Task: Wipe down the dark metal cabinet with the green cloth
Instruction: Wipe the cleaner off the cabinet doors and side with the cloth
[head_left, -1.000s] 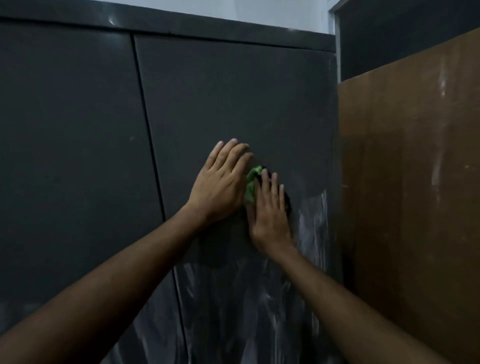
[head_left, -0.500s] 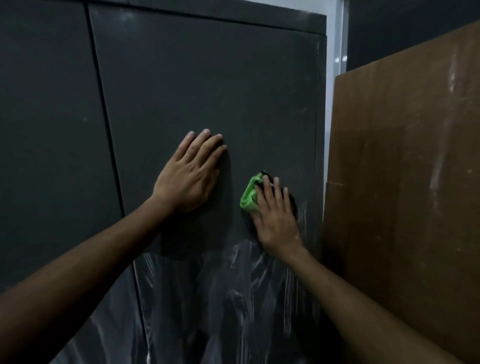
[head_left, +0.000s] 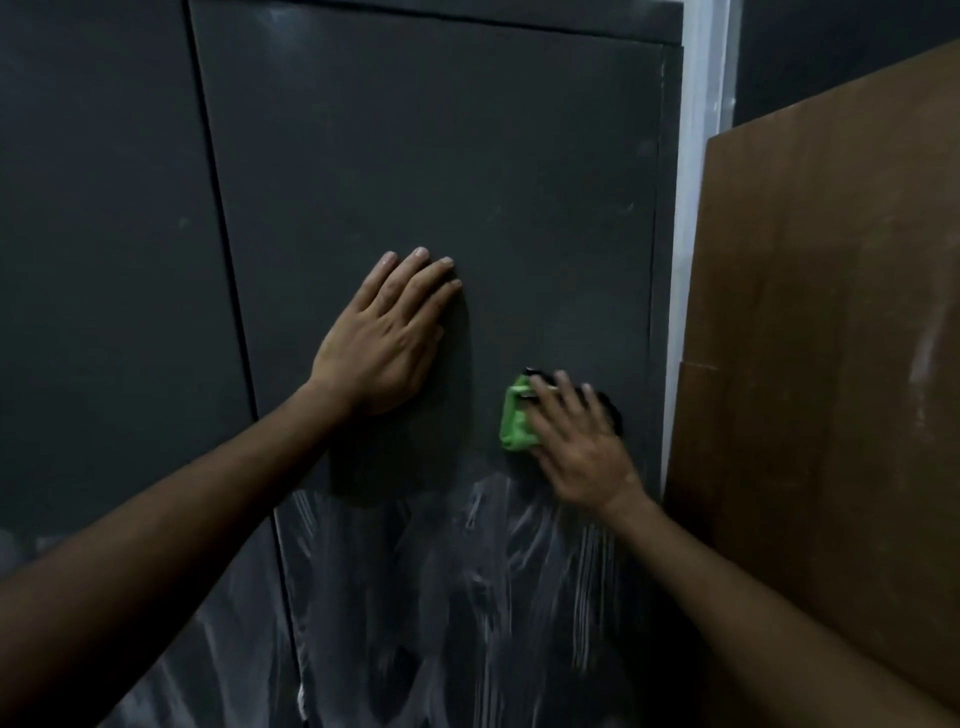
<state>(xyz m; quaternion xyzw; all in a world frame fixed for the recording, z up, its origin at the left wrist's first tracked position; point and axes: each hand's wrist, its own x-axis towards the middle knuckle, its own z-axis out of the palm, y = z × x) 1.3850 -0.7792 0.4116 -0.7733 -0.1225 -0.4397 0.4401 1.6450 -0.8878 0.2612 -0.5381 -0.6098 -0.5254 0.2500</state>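
The right hand (head_left: 576, 447) is pressing the green cloth (head_left: 514, 421) flat-fingered against the dark metal cabinet (head_left: 467, 182) door (streaks (head_left: 498, 571) lying below it); left of it, the left hand (head_left: 382, 345) is resting open-palmed.

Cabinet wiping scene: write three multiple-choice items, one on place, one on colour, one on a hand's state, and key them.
1. Where is the cloth?
A. on the floor
B. under the right hand on the cabinet door
C. under the left hand

2. The cloth's colour?
A. green
B. red
C. white

3. The left hand is:
A. clenched in a fist
B. gripping the cloth
C. flat on the door

Key: B, it shows beside the right fingers; A, bright green; C, its fingers lie straight against the metal.
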